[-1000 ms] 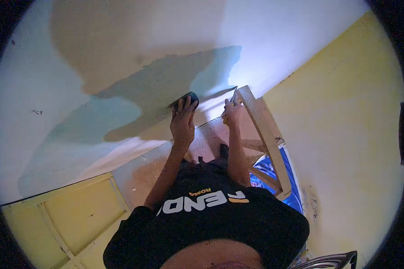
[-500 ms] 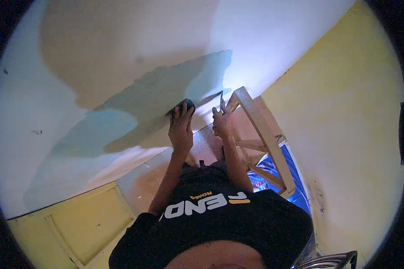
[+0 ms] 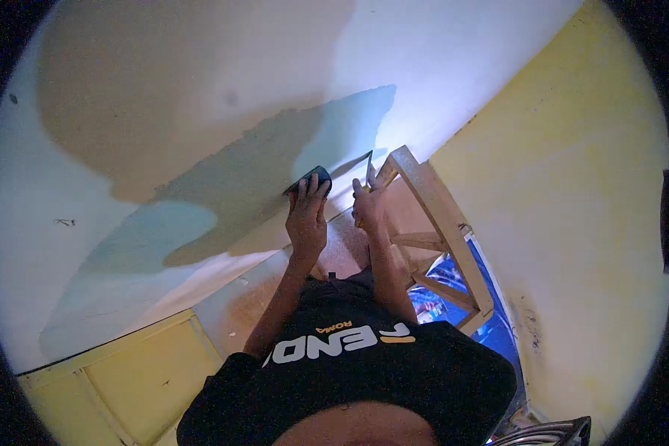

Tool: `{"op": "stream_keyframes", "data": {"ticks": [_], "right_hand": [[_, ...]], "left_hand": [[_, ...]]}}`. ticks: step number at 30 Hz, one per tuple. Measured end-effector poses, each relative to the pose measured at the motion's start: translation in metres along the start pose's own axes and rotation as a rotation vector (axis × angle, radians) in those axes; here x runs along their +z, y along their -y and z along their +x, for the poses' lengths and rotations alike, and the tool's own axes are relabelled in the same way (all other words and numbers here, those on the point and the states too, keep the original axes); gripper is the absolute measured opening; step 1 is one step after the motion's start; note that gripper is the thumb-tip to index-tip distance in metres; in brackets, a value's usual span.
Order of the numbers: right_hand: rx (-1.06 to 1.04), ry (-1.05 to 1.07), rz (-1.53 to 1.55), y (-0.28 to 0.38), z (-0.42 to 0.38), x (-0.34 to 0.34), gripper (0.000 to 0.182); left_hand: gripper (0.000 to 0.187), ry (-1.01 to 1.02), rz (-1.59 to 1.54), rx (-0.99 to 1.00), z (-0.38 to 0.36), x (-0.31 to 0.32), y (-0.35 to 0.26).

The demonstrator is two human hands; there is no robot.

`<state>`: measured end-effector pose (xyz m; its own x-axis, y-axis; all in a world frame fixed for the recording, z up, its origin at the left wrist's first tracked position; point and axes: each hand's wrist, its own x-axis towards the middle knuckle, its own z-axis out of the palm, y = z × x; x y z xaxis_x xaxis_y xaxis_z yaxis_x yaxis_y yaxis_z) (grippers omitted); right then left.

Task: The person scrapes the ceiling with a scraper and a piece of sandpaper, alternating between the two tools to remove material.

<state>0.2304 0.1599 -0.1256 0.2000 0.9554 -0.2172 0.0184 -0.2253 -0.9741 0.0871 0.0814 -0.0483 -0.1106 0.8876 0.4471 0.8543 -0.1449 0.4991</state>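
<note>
My left hand holds a dark, flat block-like tool, its fingers spread over the back of it, against the wall where a bluish-green patch meets white. Just right of it, my right hand is closed round the yellow handle of a scraper. The scraper's thin blade points up, close to the wall and beside the top of a wooden frame. Shadows of both arms and tools fall over the patch.
A wooden frame like a ladder stands close at the right, with blue sheeting behind it. A yellowish wall rises at the right. Yellow panelling is at the lower left, and coiled metal tubing at the bottom right.
My left hand and the dark tool have shifted slightly right and down. My right hand stays almost in place with the scraper. The view has tilted a little.
</note>
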Motion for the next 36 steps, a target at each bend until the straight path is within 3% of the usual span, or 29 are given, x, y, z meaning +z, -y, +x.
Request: {"op": "stream_keyframes", "data": {"ticks": [4,9,12,18,21,24,27,29,31,33,36], "right_hand": [[0.131,0.000,0.154,0.041,-0.012,-0.008,0.063],[-0.017,0.018,0.031,-0.010,0.005,0.003,0.066],[0.125,0.069,0.143,0.033,-0.015,-0.007,0.066],[0.097,0.032,0.220,0.021,-0.012,0.000,0.063],[0.060,0.033,0.047,0.019,-0.015,0.000,0.066],[0.063,-0.031,0.140,0.021,-0.006,0.000,0.064],[0.121,0.022,0.122,0.013,-0.004,-0.001,0.060],[-0.034,-0.018,0.064,-0.029,0.017,-0.001,0.059],[-0.025,-0.014,0.075,-0.025,0.015,0.001,0.056],[0.139,0.019,0.154,0.032,-0.004,-0.007,0.051],[0.026,0.028,0.162,0.008,-0.002,-0.001,0.043]], "left_hand": [[0.032,0.021,0.024,-0.002,-0.004,-0.004,-0.002],[0.036,-0.005,-0.024,-0.008,-0.002,0.002,0.000],[0.036,-0.011,-0.038,-0.011,-0.003,0.000,-0.001],[0.036,-0.018,-0.014,-0.004,-0.004,0.000,-0.002],[0.036,-0.007,0.018,0.005,-0.002,-0.001,-0.003],[0.035,-0.011,-0.007,-0.003,-0.005,-0.003,-0.003],[0.036,-0.031,-0.006,0.016,-0.004,0.002,0.000],[0.036,-0.033,-0.020,0.016,-0.002,0.002,-0.001],[0.035,-0.025,-0.035,-0.006,-0.005,0.000,0.000],[0.035,-0.009,-0.063,-0.034,-0.004,-0.002,-0.001],[0.035,-0.014,-0.014,-0.008,-0.005,0.005,0.004]]}}
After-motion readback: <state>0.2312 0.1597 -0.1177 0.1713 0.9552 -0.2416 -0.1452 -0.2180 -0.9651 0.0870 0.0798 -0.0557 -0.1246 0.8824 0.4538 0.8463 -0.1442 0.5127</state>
